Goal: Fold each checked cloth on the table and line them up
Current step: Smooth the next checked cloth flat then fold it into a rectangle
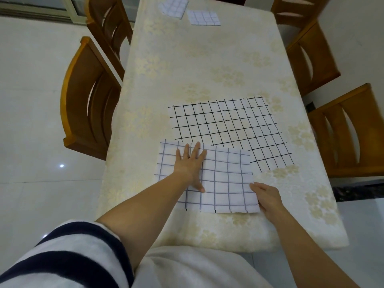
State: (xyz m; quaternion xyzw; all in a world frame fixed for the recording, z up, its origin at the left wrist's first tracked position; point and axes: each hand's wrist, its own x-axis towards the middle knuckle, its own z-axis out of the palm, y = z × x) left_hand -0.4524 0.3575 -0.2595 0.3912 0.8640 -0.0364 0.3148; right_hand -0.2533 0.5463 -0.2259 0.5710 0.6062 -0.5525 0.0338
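A white cloth with a black check [226, 121] lies spread on the table, and its near half is folded over so the paler underside [224, 183] faces up. My left hand [190, 165] presses flat on the left part of that folded half, fingers spread. My right hand [267, 197] pinches the folded half's right edge near its lower corner. Two small folded checked cloths [173, 6] [204, 17] lie side by side at the far end of the table.
The table [207, 65] wears a cream flowered cover. Wooden chairs stand along both sides, two on the left [87, 96] and several on the right [345, 129]. Pale floor tiles surround it.
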